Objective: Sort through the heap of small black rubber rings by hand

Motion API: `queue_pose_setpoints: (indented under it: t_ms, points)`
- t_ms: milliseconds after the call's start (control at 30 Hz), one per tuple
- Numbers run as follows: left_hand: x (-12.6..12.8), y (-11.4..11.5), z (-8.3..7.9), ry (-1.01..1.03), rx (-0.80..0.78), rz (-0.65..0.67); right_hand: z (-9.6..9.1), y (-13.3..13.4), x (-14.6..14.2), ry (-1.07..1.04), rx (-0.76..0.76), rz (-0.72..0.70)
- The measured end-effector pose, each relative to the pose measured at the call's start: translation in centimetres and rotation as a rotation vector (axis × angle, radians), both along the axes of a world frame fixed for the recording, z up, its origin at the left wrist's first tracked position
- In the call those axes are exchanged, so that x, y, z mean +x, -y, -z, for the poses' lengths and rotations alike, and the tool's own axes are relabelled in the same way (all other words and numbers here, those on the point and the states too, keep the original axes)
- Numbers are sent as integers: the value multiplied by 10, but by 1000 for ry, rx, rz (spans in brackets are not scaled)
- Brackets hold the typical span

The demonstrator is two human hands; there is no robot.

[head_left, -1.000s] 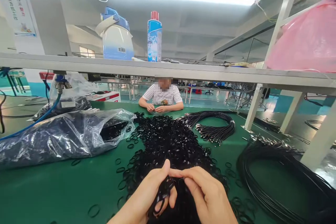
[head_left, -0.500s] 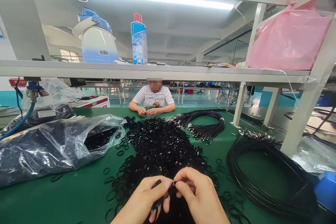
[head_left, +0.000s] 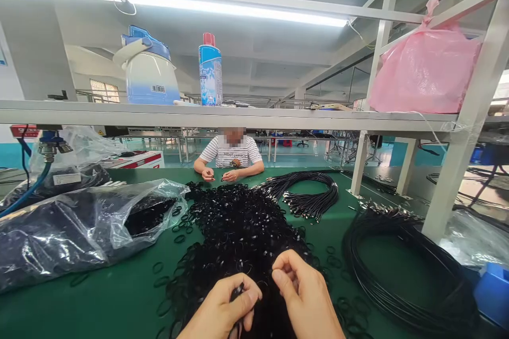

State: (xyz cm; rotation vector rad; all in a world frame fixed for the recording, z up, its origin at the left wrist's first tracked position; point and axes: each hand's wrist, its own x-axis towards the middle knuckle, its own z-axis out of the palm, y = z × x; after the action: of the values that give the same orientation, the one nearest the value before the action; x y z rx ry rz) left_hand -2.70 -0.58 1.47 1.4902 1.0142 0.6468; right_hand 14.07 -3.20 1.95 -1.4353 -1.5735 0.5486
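Observation:
My left hand (head_left: 233,304) is closed around several black rings (head_left: 237,291), which show between the thumb and the curled fingers. To its right and a little higher, my right hand (head_left: 304,291) has thumb and index finger pinched together; I cannot make out what is between them. A gap separates the two hands. Both hover over the near part of a large pile of black rings (head_left: 242,217) heaped on the green tabletop (head_left: 123,296).
A plastic bag (head_left: 99,222) of black pieces lies at left. Coiled black cables (head_left: 397,296) lie at right, another bundle (head_left: 314,201) behind. Across the table a person (head_left: 231,156) handles small pieces. A shelf (head_left: 254,116) spans overhead; a blue bin (head_left: 493,288) stands at right.
My hands were together at a small black piece between the fingertips; now they are apart, the right one shifted right. The view has tilted up slightly. The person opposite has also parted their hands.

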Motion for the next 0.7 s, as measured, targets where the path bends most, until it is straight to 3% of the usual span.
queue_pose_setpoints:
  t_ms: [100, 233, 400, 567, 700]
  points:
    - [-1, 0, -1, -29, 24, -16, -3, 1, 5, 1, 28, -3]
    - [1, 5, -5, -120, 20, -15, -3, 6, -2, 27, 77, -159]
    - [5, 10, -14, -54, 227, 64, 5, 8, -14, 86, 142, -288]
    - [-1, 7, -12, -62, 97, 53, 1, 5, -6, 94, 77, -137]
    - [-2, 5, -9, -52, 96, -15, -3, 3, -2, 107, -6, -90]
